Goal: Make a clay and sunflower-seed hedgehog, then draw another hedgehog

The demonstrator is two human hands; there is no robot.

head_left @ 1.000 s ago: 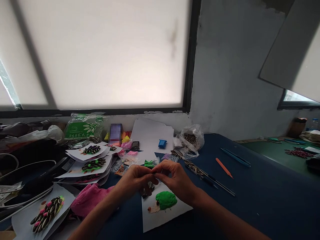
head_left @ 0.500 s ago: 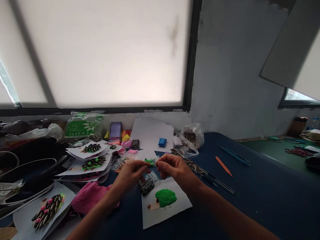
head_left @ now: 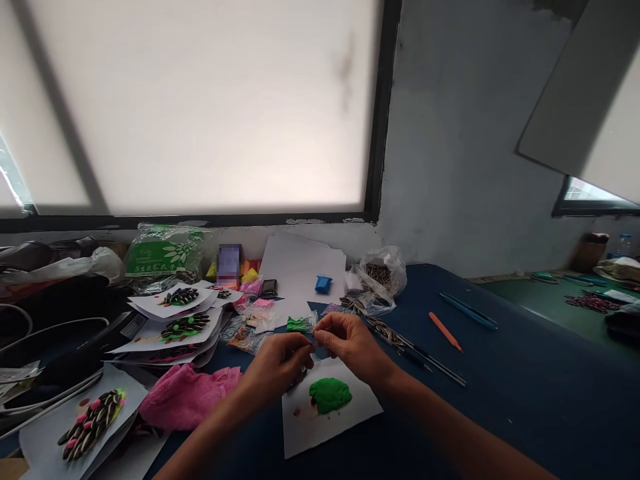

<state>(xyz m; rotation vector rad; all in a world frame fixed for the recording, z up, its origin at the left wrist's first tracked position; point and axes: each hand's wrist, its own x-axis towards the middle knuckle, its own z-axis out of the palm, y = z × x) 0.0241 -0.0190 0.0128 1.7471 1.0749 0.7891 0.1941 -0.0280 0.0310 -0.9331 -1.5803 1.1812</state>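
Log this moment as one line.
left hand: curled, contents unclear | right hand: curled, close to left | on table: paper with green shape

left hand point(head_left: 281, 360): lower, nearer right hand point(head_left: 346, 339) | gap between them: narrowed | black packet point(head_left: 299, 379): mostly hidden again

Just below the right hand point(head_left: 350, 340) I see matt white paper point(head_left: 320, 437) bearing dull, lumpy green clay point(head_left: 330, 395). Left of the left hand point(head_left: 281, 363) sits fuzzy pink cloth point(head_left: 185, 398); well beyond it, a glossy plastic packet point(head_left: 159, 255). Past the right hand is a crinkly clear plastic bag point(head_left: 395, 272); right of that hand, a smooth orange stick point(head_left: 445, 331) on a dull blue table point(head_left: 530, 393).
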